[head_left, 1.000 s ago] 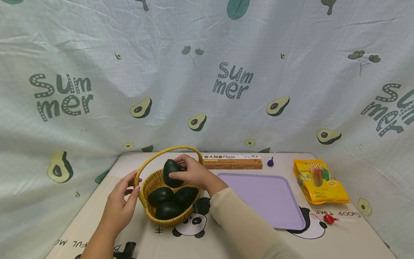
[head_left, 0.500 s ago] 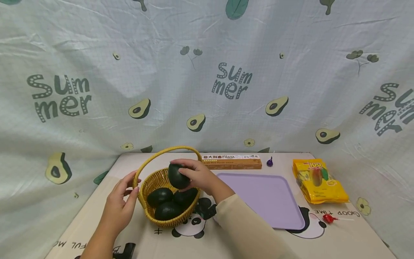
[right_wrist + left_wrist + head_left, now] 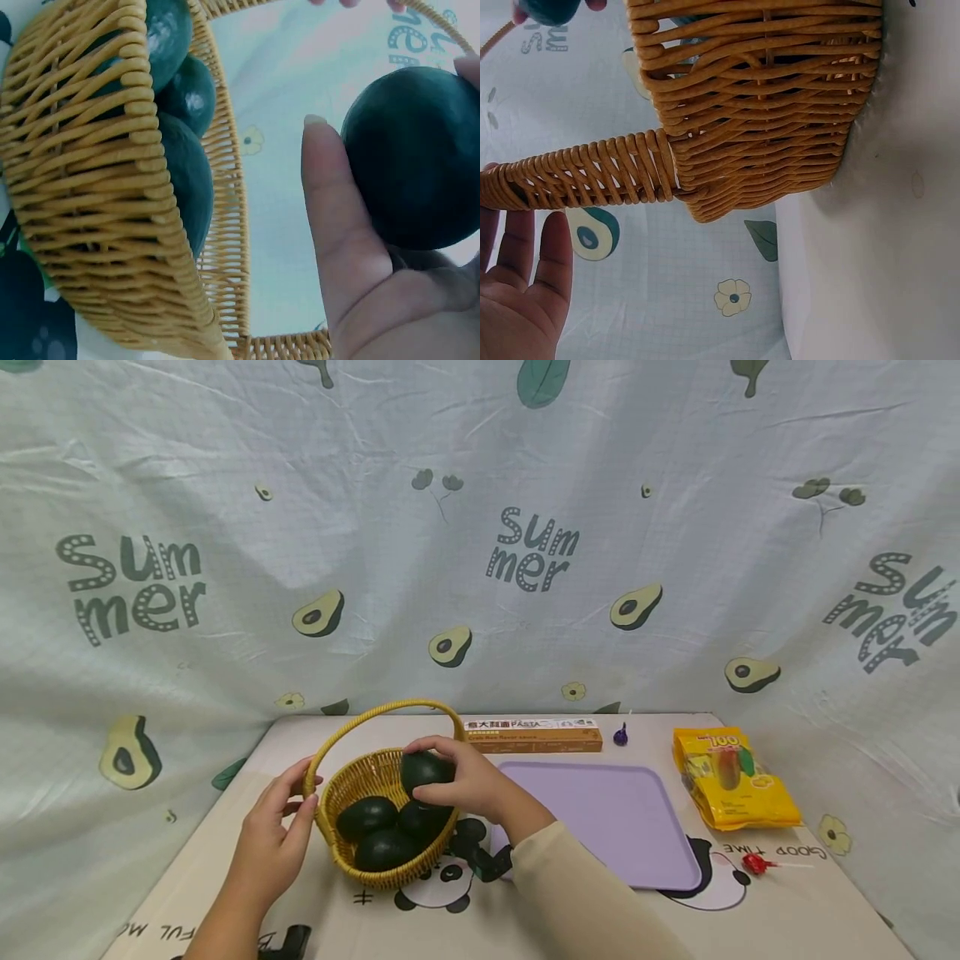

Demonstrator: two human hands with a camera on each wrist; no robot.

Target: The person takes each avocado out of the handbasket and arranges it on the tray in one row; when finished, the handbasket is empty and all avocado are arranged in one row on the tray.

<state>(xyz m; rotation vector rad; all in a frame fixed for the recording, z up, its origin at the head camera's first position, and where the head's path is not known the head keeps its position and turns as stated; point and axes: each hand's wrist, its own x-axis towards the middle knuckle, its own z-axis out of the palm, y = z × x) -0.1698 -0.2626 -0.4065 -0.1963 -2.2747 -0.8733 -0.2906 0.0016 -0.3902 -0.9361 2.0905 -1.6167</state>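
In the head view my right hand [image 3: 480, 781] grips a dark green avocado [image 3: 424, 772] over the right part of a yellow woven basket [image 3: 330, 852]. The right wrist view shows that avocado [image 3: 416, 157] between thumb and fingers, above the basket's rim [image 3: 154, 142]. Three more avocados [image 3: 384, 850] lie inside the basket. At its left side, my left hand [image 3: 273, 835] holds the arched handle [image 3: 313, 760], thumb and fingers on either side of it. Close up in the left wrist view, the fingers [image 3: 553, 255] meet the wrapped handle [image 3: 585, 172].
Right of the basket lies a flat lilac tray [image 3: 607, 827]. A pasta box [image 3: 532, 737] and a purple-wrapped lollipop [image 3: 621, 735] are along the back. Further right are a yellow candy bag [image 3: 735, 781] and a red lollipop [image 3: 757, 863]. A printed cloth [image 3: 390, 543] hangs behind.
My right hand has moved slightly right and turned the avocado from upright to lying more sideways, still above the basket. The left hand stays on the handle.
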